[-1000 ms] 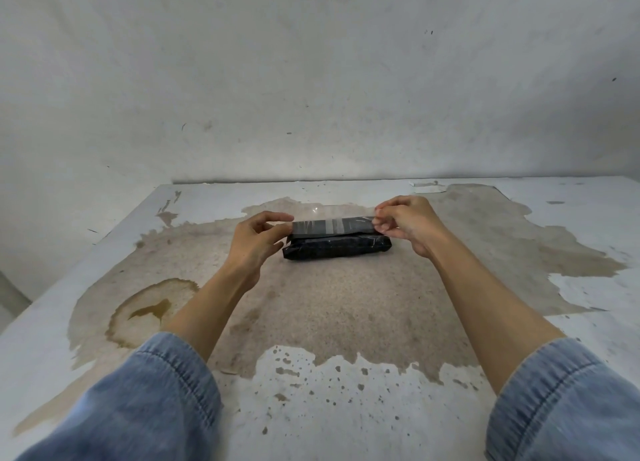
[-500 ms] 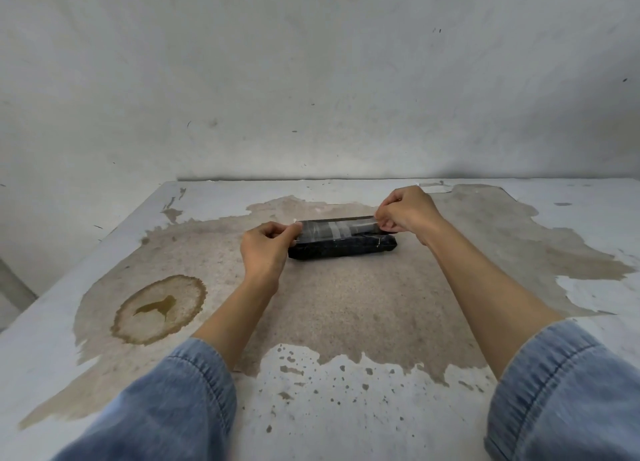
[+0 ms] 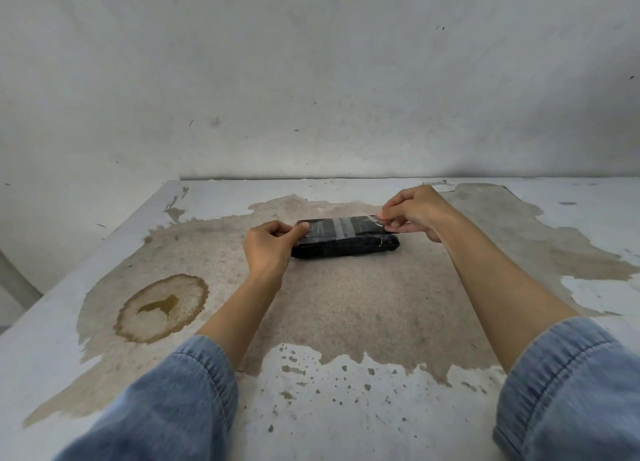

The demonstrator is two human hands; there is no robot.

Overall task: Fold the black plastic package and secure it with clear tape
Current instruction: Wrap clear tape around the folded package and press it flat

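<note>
A folded black plastic package (image 3: 349, 247) lies on the worn table (image 3: 346, 304), long side left to right. A strip of clear tape (image 3: 341, 228) is stretched along its top, glinting in pale bands. My left hand (image 3: 268, 249) pinches the tape's left end at the package's left edge. My right hand (image 3: 414, 211) pinches the right end just above the package's right end. The far side of the package is hidden behind the tape and my fingers.
The table's white paint has peeled to a rough brown patch, with a ringed stain (image 3: 162, 308) at the left. A grey wall (image 3: 311, 79) rises right behind the table. The table's left edge (image 3: 86, 252) runs diagonally.
Both hands have lowered the stretched tape towards the package top; my left hand has dropped to the package's left edge, and the view has shifted slightly.
</note>
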